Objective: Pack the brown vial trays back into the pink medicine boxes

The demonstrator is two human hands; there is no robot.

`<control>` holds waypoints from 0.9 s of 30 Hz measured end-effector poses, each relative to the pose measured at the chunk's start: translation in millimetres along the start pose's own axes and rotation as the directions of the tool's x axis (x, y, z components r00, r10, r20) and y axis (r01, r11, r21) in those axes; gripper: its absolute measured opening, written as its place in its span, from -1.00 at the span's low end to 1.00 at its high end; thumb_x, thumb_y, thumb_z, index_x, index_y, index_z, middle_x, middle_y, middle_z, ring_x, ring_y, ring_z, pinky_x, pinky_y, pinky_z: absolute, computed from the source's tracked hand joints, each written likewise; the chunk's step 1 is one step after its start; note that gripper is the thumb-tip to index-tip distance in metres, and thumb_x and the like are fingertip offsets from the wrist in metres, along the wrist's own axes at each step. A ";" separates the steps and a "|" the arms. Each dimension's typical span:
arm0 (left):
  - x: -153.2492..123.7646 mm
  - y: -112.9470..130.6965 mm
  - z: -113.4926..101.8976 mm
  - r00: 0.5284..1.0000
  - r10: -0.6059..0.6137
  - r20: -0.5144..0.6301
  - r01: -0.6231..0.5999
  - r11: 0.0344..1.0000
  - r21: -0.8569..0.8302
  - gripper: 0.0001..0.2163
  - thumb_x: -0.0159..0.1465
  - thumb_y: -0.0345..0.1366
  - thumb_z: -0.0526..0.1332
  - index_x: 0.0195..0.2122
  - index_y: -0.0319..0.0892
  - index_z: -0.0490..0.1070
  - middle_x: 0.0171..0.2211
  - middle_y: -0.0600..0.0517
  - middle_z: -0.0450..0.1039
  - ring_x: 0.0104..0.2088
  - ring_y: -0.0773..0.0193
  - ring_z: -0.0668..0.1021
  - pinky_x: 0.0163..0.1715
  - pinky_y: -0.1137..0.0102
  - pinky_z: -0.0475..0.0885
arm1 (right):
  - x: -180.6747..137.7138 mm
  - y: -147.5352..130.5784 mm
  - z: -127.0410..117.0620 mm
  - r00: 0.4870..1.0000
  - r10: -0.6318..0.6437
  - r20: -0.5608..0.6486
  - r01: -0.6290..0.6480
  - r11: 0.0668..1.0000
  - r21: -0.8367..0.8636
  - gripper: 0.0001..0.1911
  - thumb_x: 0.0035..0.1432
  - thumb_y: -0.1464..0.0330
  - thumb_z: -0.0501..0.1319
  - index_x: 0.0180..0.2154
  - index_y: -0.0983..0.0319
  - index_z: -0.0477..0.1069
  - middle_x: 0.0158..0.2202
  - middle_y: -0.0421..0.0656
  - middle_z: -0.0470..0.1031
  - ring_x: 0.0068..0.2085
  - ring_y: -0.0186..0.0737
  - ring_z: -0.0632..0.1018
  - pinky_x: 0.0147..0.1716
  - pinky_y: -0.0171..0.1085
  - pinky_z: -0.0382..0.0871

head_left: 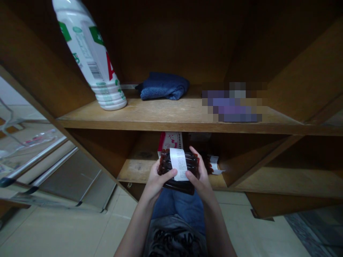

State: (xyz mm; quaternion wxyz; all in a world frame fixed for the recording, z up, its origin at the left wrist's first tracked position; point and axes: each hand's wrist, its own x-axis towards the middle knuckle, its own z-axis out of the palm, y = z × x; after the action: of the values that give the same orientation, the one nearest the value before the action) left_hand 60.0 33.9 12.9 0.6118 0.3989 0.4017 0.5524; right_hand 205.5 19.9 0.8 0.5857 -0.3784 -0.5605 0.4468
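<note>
Wooden shelf unit (171,125) fills most of my view, pale tiled floor (120,221) below it, a silver-barred frame (53,169) off to the left. On the upper shelf: tall white bottle (89,67) with green and red print, at the left; folded blue cloth (164,86) in the middle; something purplish (235,107) at the right, pixelated, can't tell what. My left hand (157,180) and right hand (203,180) are both clamped on one dark, glossy brown bundle (192,162) — left on its left end, right on its right end, thumbs on top. The bundle is up in front of the lower compartment, above my lap. Behind it on the lower shelf, a pink-and-white box (173,140), partly hidden. Right of the box, past my right hand, a smaller reddish-brown item (209,166) with white paper by it. Smallest — the printed white slip (178,162) across my bundle, both thumb tips at it.
</note>
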 end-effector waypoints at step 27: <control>2.0 3.8 -10.6 0.974 0.228 -0.015 -0.219 0.952 0.216 -0.52 -0.02 -0.23 0.38 -0.10 -0.14 0.25 -0.27 0.05 0.51 -0.30 0.26 0.55 -0.28 0.43 0.42 | -14.3 28.6 23.1 0.889 0.457 -0.020 -0.379 0.761 0.527 -0.45 -0.24 0.25 0.45 -0.12 0.18 0.45 -0.13 -0.14 0.56 -0.05 -0.04 0.51 0.03 -0.08 0.32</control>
State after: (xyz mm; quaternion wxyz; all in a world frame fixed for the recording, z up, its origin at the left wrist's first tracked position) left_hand 48.9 36.7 12.5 0.4910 0.4938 0.4229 0.5799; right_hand 180.1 14.1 -28.8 0.5893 -0.3573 -0.2785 0.6689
